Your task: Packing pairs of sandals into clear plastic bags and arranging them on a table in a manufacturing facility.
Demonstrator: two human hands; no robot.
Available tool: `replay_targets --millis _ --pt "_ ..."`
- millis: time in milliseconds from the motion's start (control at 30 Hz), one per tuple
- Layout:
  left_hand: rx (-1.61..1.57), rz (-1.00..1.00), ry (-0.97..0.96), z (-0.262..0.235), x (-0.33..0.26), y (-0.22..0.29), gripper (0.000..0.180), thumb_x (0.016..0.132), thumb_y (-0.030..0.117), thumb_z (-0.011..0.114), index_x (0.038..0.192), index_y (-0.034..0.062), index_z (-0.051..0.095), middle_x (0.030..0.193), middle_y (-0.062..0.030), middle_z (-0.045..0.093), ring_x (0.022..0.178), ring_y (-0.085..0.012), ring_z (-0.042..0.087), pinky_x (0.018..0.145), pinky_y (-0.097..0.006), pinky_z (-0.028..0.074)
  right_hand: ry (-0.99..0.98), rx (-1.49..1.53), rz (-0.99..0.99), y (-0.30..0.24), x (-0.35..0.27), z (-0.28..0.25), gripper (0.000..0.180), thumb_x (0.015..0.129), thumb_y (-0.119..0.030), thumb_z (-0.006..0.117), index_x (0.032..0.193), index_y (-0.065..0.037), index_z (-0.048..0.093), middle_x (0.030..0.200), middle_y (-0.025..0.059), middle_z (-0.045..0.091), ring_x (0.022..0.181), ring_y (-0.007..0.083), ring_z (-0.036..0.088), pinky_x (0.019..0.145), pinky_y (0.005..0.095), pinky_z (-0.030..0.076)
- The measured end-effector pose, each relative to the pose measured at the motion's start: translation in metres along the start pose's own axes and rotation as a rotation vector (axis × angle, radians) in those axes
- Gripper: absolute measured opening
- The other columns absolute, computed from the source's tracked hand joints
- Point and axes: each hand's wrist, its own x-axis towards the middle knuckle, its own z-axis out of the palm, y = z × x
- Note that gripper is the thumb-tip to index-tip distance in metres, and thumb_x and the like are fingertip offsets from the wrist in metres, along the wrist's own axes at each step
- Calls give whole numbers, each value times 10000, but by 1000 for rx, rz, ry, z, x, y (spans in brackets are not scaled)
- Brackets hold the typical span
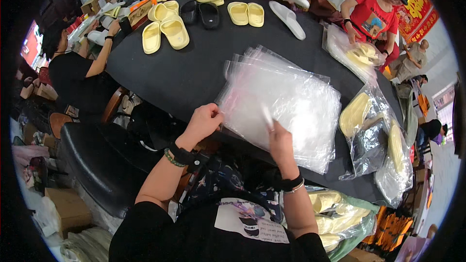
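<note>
A stack of clear plastic bags (281, 97) lies on the black round table (194, 68) in front of me. My left hand (204, 121) pinches the near left edge of the stack with closed fingers. My right hand (279, 138) rests on the stack's near edge, fingers pressing the top bag. Whether a single bag is separated from the stack I cannot tell.
Yellow slippers (165, 31), a black pair (200, 13) and white ones (289, 17) lie at the far side. Bagged slippers (369, 126) sit at right, more in a sack (340, 218) by my right elbow. A person in black (73, 73) sits left, one in red (371, 14) right.
</note>
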Motion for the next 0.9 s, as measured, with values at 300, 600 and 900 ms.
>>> replay_targets --millis 300,600,900 --pt "471 296 419 -1 23 23 344 878 323 692 928 -10 623 833 -171 652 784 -315 631 701 -397 505 309 308 124 7 1 -26 404 1040 -306 480 1149 55 626 800 116 660 754 110 528 695 290 473" --pt "483 176 200 6 61 5 281 819 284 720 812 8 663 808 -160 680 809 -347 657 732 -437 511 312 236 124 3 1 -23 374 1040 -284 474 1140 48 614 758 178 626 679 158 535 656 317 470" --pt "16 243 124 11 22 50 164 858 135 685 849 -21 635 764 -100 658 669 -184 622 624 -312 492 72 105 -77 1 -4 -11 481 910 -92 567 1373 -12 466 1328 245 534 1228 409 518 1047 443 419"
